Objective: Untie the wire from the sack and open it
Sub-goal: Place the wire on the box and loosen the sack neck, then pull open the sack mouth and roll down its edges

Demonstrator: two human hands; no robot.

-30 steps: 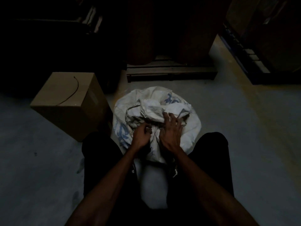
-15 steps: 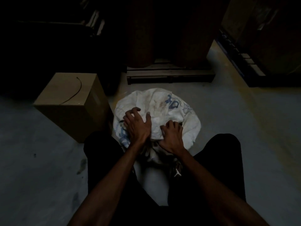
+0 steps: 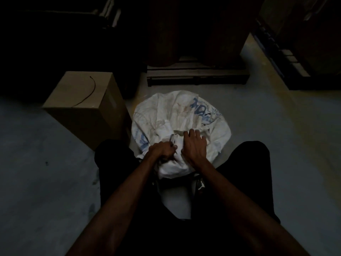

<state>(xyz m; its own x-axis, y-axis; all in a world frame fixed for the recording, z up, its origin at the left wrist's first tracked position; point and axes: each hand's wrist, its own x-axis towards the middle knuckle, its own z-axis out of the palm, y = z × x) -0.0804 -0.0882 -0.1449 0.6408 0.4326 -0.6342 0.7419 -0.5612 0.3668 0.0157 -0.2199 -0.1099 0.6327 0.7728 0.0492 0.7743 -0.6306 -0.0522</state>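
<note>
The white sack (image 3: 181,115) sits on the floor (image 3: 55,163) between the knees. The left hand (image 3: 162,150) is balled tight on its bunched top, the right hand (image 3: 194,146) lies spread flat. Pull the folds apart slowly

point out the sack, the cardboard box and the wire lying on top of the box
sack (image 3: 177,111): head view, on the far white panel of its fabric.
cardboard box (image 3: 77,93): head view, on its top face.
wire (image 3: 91,93): head view, on the middle of its dark curve.
</note>
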